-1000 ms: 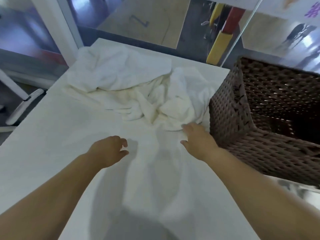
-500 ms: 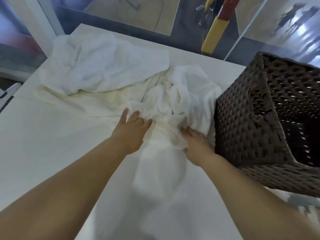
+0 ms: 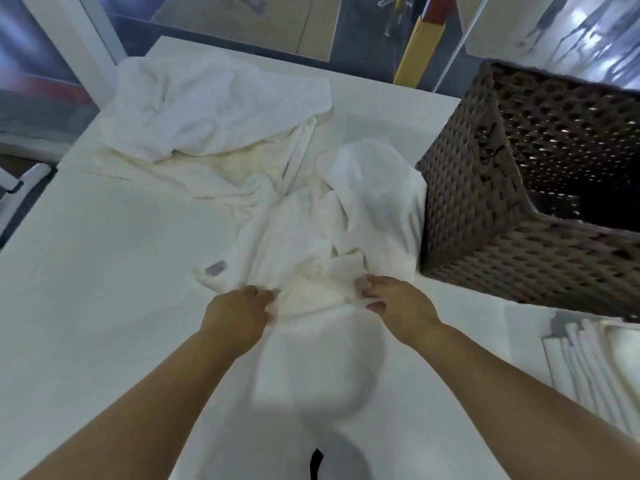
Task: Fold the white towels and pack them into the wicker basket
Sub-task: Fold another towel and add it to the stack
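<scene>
Left hand: the left hand (image 3: 239, 311) sits just below the frame's centre, its grip curled and pinching the near edge of the crumpled white cloth towel (image 3: 311, 244).
Right hand: the right hand (image 3: 398, 303), right of centre, has its grip pinched on the same towel edge, thumb and fingers closed on a fold.
Towel: it lies bunched at the frame's centre on the flat white counter (image 3: 104, 306), its right side touching the basket wall; a small grey label (image 3: 215, 270) shows at its left corner.
Other towels: a rumpled heap of white towels (image 3: 207, 109) lies in the upper left.
Basket: the dark brown woven wicker basket (image 3: 485, 202) stands at the right; its inside is too dark to read.
Lower right: a stack of folded white cloths (image 3: 588, 368) lies at the frame's edge.
</scene>
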{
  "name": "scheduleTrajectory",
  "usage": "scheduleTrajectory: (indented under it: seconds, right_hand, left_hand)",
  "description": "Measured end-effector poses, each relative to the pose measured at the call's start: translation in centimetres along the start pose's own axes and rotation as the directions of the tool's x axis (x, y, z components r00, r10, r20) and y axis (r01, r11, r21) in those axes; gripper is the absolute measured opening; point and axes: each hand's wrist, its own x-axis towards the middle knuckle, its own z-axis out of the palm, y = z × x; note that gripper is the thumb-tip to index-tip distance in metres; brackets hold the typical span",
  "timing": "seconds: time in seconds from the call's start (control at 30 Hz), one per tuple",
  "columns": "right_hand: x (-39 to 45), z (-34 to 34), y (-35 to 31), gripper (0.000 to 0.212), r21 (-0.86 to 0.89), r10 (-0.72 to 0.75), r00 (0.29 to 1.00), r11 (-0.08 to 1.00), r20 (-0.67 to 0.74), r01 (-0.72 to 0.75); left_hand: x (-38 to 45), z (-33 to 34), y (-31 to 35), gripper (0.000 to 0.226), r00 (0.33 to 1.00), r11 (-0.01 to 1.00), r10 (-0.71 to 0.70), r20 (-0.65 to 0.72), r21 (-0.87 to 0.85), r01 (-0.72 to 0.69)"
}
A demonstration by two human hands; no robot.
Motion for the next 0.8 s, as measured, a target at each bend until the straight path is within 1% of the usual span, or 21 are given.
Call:
scheduleTrajectory:
  seconds: [0.07, 0.13, 0.23, 0.3, 0.4, 0.47, 0.53, 0.63, 0.73, 0.8]
  right_hand:
    - [-1.7, 0.5, -0.3, 0.032, -0.005, -0.003, 1.000, 1.000, 0.020, 0.003]
    - [-3.4, 1.0, -0.7, 0.030, -0.029, 0.007, 0.999, 1.000, 0.041, -0.006]
    - [-6.0, 1.6, -1.0, 0.041, -0.046, 0.023, 0.999, 0.999, 0.049, -0.021]
    - [-7.8, 2.0, -1.1, 0.045, -0.037, 0.026, 0.998, 0.999, 0.056, -0.024]
    - [-10.3, 2.8, -0.9, 0.041, -0.037, -0.034, 0.995, 0.999, 0.093, 0.038]
    - [-11.6, 3.4, -0.8, 0.037, 0.018, -0.041, 0.995, 0.999, 0.090, 0.039]
    - [-12.6, 4.5, -0.7, 0.030, 0.053, -0.035, 0.997, 0.998, 0.075, 0.031]
    - [-13.4, 5.9, -0.8, 0.022, 0.042, -0.042, 0.998, 0.998, 0.043, 0.040]
    - [-14.2, 6.6, -1.6, 0.017, 0.099, -0.076, 0.997, 0.992, 0.013, 0.074]
    - [-15.2, 6.7, -2.3, 0.014, 0.181, -0.134, 0.991, 0.975, 0.016, 0.129]
  left_hand:
    - [-2.2, 0.9, -0.3, 0.039, 0.999, 0.998, -0.014, 0.030, -0.058, 0.016]
    - [-4.2, 1.9, -0.3, 0.038, 0.999, 0.997, -0.012, 0.045, -0.071, 0.015]
    - [-6.7, 3.3, -0.1, 0.035, 0.998, 0.997, -0.013, 0.056, -0.075, 0.017]
    - [-7.9, 4.1, -0.1, 0.034, 0.995, 0.993, -0.027, 0.093, -0.109, 0.037]
    - [-9.6, 4.8, -0.5, 0.030, 0.985, 0.973, -0.056, 0.165, -0.212, 0.091]
    - [-10.8, 4.9, -0.8, 0.030, 0.981, 0.963, -0.062, 0.186, -0.248, 0.108]
    - [-12.0, 5.0, -0.7, 0.028, 0.977, 0.967, -0.052, 0.209, -0.235, 0.102]
    - [-13.4, 5.2, 0.1, 0.024, 0.971, 0.975, -0.061, 0.231, -0.194, 0.108]
    - [-14.5, 5.7, 1.2, 0.036, 0.954, 0.977, -0.101, 0.282, -0.155, 0.149]
    - [-15.4, 5.9, 1.9, 0.048, 0.950, 0.972, -0.145, 0.275, -0.139, 0.189]
